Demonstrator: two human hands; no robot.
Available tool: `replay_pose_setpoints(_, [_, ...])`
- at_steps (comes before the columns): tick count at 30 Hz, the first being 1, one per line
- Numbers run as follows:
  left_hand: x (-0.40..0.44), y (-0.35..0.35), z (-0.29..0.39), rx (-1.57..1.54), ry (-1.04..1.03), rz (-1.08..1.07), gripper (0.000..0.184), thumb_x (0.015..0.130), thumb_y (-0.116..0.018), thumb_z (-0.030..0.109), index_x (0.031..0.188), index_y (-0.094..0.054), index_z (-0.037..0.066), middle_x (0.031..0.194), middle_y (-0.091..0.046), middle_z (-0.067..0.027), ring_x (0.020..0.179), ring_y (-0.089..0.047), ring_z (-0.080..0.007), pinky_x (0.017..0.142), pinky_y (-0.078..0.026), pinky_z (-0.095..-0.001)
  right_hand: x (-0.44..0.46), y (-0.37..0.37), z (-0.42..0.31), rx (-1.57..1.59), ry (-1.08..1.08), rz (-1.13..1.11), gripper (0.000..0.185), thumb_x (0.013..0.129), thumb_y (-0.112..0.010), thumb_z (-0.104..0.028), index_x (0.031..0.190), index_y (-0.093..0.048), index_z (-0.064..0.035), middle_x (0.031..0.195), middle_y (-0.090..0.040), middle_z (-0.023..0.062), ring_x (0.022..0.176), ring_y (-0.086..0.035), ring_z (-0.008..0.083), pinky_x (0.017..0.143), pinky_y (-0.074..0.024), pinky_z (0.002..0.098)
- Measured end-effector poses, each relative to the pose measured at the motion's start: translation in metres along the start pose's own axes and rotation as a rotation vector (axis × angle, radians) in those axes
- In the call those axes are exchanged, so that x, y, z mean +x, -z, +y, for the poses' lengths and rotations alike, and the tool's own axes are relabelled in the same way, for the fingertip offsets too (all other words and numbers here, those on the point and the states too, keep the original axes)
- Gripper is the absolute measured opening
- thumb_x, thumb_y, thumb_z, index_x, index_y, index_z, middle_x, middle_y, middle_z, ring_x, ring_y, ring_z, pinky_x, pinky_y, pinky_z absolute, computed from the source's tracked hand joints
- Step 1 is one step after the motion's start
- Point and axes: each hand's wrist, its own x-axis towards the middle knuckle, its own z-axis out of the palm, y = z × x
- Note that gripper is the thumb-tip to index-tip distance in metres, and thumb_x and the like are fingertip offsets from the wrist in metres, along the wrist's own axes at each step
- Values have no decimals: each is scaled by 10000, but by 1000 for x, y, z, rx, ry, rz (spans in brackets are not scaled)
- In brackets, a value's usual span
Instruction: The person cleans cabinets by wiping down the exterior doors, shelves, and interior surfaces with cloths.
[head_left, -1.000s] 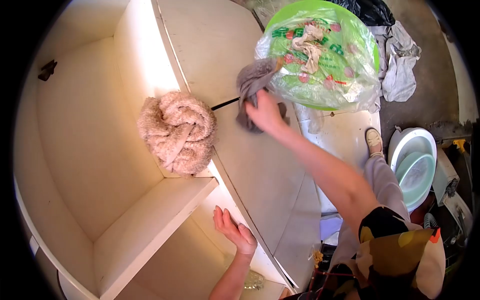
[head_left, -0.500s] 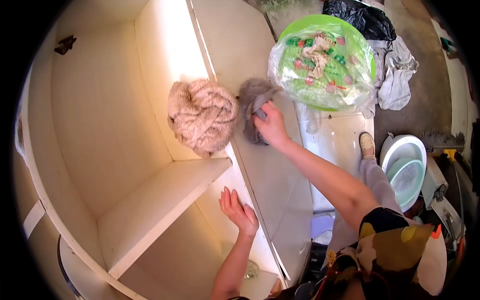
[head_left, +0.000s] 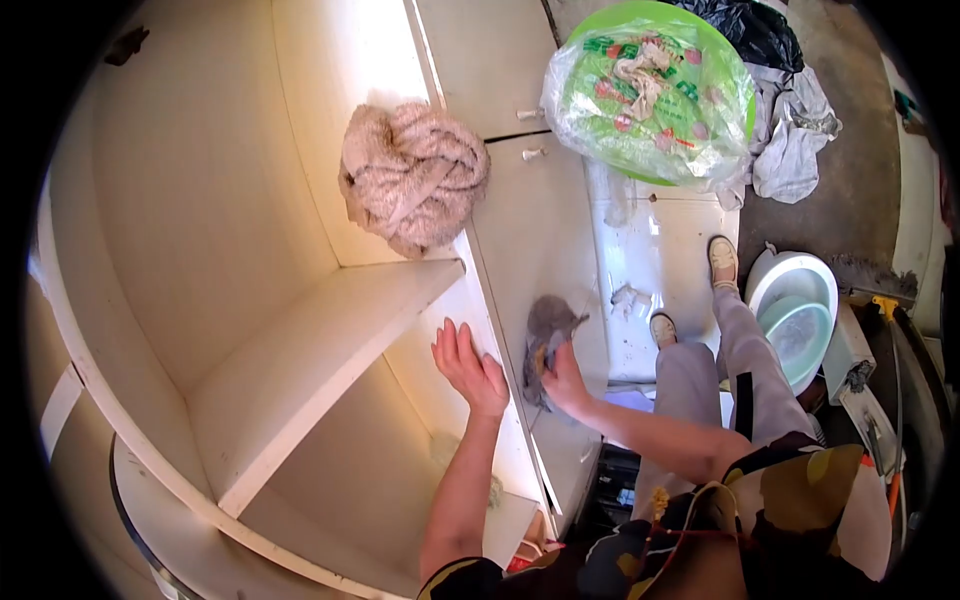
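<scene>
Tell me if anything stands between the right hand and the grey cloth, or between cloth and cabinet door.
Nothing visible does: the right hand grips the grey cloth, which appears to lie directly against the cabinet door.

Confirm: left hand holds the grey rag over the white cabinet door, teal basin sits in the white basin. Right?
Wrong hand: the right hand holds the grey rag, not the left hand. The head view shows it. The rest stands: rag over the white cabinet door, teal basin in the white basin.
</scene>
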Motion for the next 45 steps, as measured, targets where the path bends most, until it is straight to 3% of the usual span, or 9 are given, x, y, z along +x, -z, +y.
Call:
replay_pose_setpoints(4, [-2,-2,-1,6,7,7,500,932,-342,288,1326,-382,-18,1417,-325,-205,1293,-279,-394,1082,-169,-511,96,6,-39,195,54,38,520,711,-485,61,1224,-419,18,1250,-408,242,1196,-377,432,1038,-303,406])
replay_pose_setpoints(9, [-1,-3,-1,-2,7,8,492,923,-353,261,1326,-382,-19,1416,-327,-204,1293,-278,-394,1082,-168,-512,242,22,-95,17,436,217,319,738,-575,-2,1046,-491,-3,1012,-512,201,950,-500,401,803,-418,410])
replay_pose_setpoints(18, [-3,-6,-4,-8,-2,23,482,927,-347,251,1327,-389,-15,1411,-338,-206,1289,-289,-393,1077,-181,-503,78,-6,65,-86,-103,68,429,749,-472,6,1167,-394,65,1145,-398,287,1096,-387,458,965,-346,451])
replay_pose_setpoints(22, [-2,-3,-1,-12,8,31,475,936,-339,257,1323,-404,-10,1406,-354,-201,1286,-301,-388,1078,-182,-498,16,-5,1,138,-3,-13,522,731,-467,41,1245,-371,51,1197,-381,257,1126,-397,415,1019,-313,388])
replay_pose_setpoints(26, [-3,-5,-2,-77,16,64,453,925,-360,247,1323,-431,41,1422,-338,-163,1302,-284,-368,1083,-145,-522,109,-3,-75,265,274,138,503,686,-537,73,1176,-447,7,1078,-454,193,1038,-464,350,911,-387,348])
replay_pose_setpoints(28, [-4,-3,0,-30,-10,65,456,937,-356,239,1321,-415,-1,1405,-359,-192,1287,-306,-383,1083,-177,-486,155,4,-90,179,265,96,530,738,-518,77,1255,-433,-2,1140,-520,107,1102,-488,185,940,-385,286])
replay_pose_setpoints(31, [-4,-4,-1,-31,-30,81,450,936,-361,230,1322,-416,4,1407,-357,-186,1284,-308,-375,1076,-191,-478,158,4,-97,186,398,194,333,681,-626,26,980,-479,22,968,-485,154,940,-502,323,793,-416,365])
replay_pose_setpoints(41, [-7,-7,-3,-28,-79,168,447,926,-384,226,1326,-428,33,1389,-383,-160,1261,-334,-350,1060,-226,-444,-52,-5,-8,374,115,-30,591,695,-535,130,1265,-463,-8,1294,-449,93,1279,-375,222,1054,-289,307])
replay_pose_setpoints(45, [-8,-9,-4,-64,-89,210,428,917,-398,204,1312,-454,50,1373,-407,-150,1250,-349,-341,1049,-245,-440,19,-5,-25,146,272,105,347,709,-596,28,1054,-565,24,1162,-518,218,1122,-497,363,970,-397,374])
